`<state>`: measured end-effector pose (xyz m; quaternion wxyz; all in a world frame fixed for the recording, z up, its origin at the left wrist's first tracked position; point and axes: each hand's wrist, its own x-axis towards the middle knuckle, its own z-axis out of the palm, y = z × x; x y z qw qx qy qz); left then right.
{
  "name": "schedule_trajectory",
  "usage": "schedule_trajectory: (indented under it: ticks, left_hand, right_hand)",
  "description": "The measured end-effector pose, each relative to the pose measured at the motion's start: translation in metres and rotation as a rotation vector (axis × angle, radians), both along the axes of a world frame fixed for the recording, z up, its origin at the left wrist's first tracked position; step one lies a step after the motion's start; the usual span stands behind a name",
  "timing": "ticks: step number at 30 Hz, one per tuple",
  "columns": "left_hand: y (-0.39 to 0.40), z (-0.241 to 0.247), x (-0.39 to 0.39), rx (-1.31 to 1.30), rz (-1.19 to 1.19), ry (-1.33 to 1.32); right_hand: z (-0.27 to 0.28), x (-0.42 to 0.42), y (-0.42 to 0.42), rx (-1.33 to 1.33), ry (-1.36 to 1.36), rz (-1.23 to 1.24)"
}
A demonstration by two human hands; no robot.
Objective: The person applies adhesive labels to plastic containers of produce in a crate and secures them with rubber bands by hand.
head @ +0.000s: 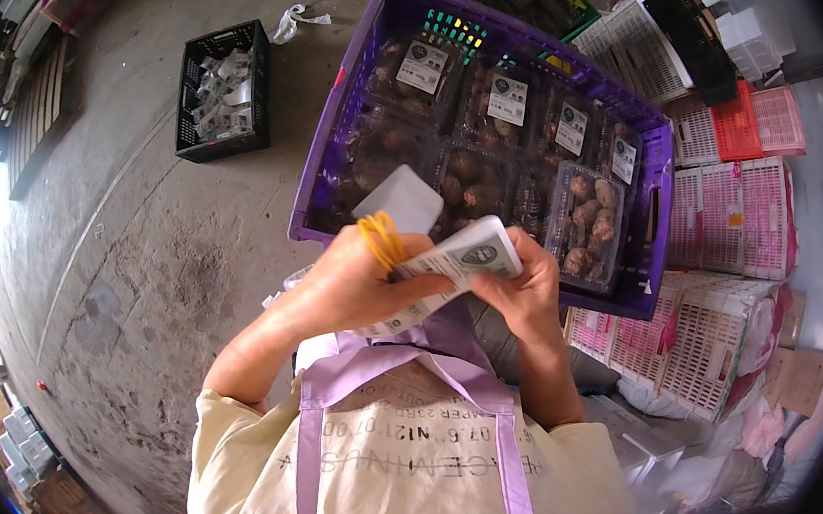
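Note:
My left hand (354, 282), with yellow rubber bands (381, 240) looped around its fingers, holds one end of a strip of printed labels (450, 264). My right hand (523, 283) pinches the other end of that strip. A pale blank sheet (406, 201) stands up beyond my left hand. Behind both hands is a purple plastic crate (666, 208) with clear clamshell boxes of brown tubers, perhaps taro. Labels sit on the lids of the far row, such as this labelled box (508, 98). The near right box (587, 220) shows no label.
On the concrete floor stands a black crate (262, 133) of small labelled packets, with a white scrap (296, 22) beside it. A green crate (585, 9) lies beyond the purple one. White and pink plastic crates (735, 223) are stacked at the right. A wooden pallet (40, 119) lies at the upper left.

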<state>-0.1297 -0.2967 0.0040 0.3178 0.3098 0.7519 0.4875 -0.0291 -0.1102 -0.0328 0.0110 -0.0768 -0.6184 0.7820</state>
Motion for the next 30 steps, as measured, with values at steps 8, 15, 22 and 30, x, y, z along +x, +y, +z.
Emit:
schedule_trajectory:
  ticks: [8, 15, 22, 30]
  left_hand:
    - [-0.036, -0.085, 0.043, -0.218, -0.024, 0.113]
    - [-0.065, -0.178, 0.093, -0.439, 0.445, -0.068]
    - [-0.026, -0.251, 0.117, -0.386, 0.616, 0.040]
    - [-0.063, -0.261, 0.091, 0.087, 0.698, -0.586]
  right_hand:
    - [-0.040, 0.036, 0.072, -0.073, 0.122, -0.382]
    - [-0.024, 0.014, 0.096, 0.612, 0.142, 0.234]
    - [-0.027, -0.006, 0.094, 0.653, 0.302, 0.348]
    - [-0.029, -0.012, 0.092, 0.706, 0.147, 0.267]
